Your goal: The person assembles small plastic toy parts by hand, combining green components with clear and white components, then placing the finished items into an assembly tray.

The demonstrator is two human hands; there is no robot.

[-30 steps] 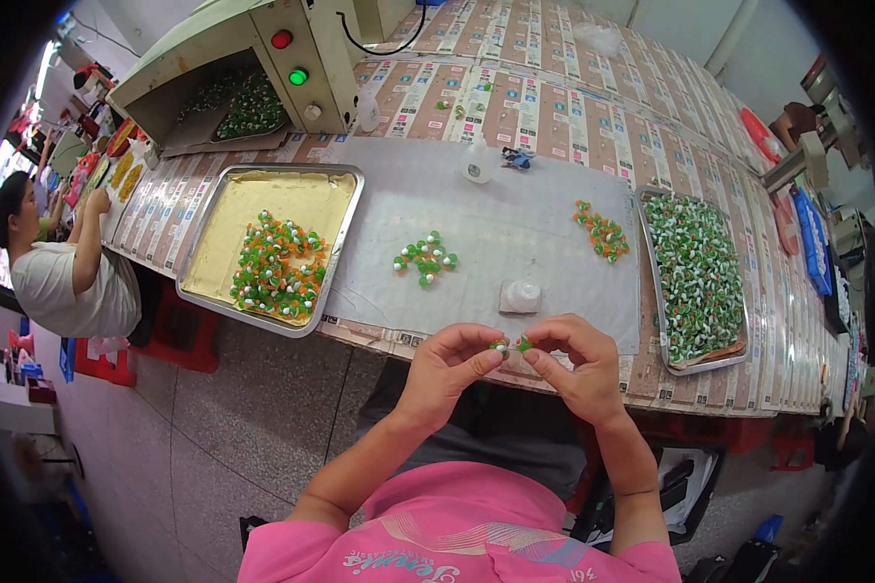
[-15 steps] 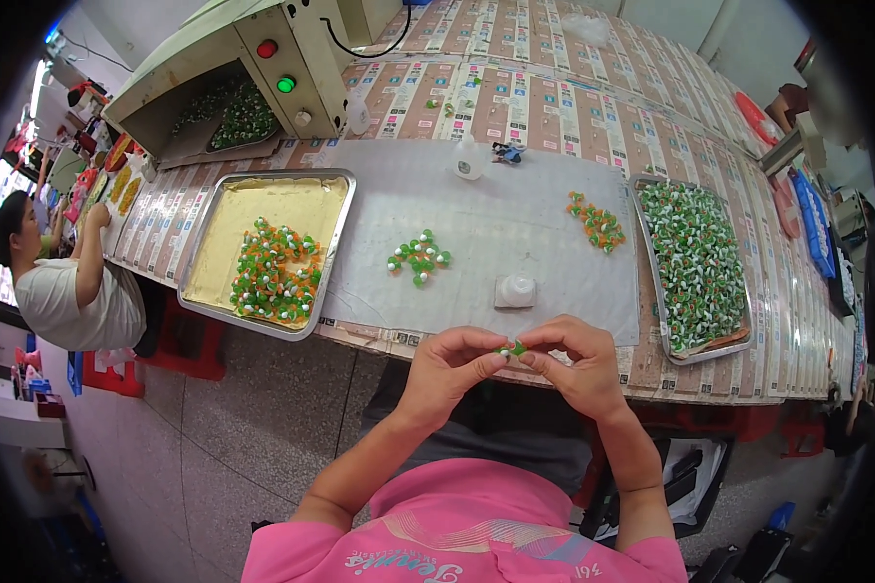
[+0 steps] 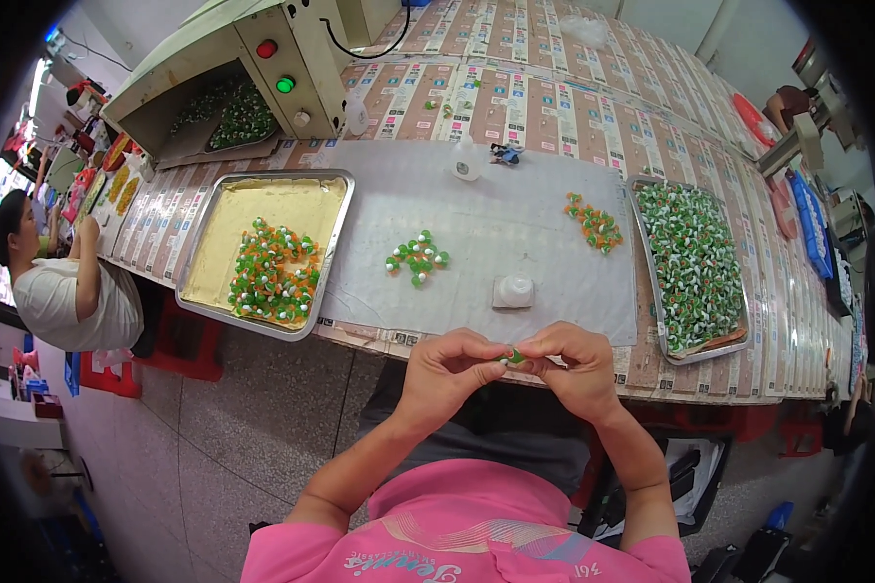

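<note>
Above the table's near edge, my left hand (image 3: 447, 377) and my right hand (image 3: 576, 371) meet fingertip to fingertip. Both pinch a small green plastic piece (image 3: 512, 357) with a bit of white on it; the fingers partly cover it, so its exact shape is hidden. Just beyond the hands, a small white round-topped pot (image 3: 514, 289) stands on a square base on a pale sheet (image 3: 476, 223). Left of it lies a loose cluster of green-and-white pieces (image 3: 418, 258). Orange-and-green pieces (image 3: 594, 223) form another cluster toward the far right of the sheet.
At left, a metal tray (image 3: 204, 233) holds green, white and orange pieces on a yellowish lining. A full tray (image 3: 695, 262) lies at right. A small white bottle (image 3: 466, 161) stands behind. Far left are a beige machine (image 3: 326, 78) with lit buttons and a seated person (image 3: 73, 291).
My fingertips have drawn closer together around the green piece, which shows less of its pointed edges now. The person at left has lowered an arm slightly.
</note>
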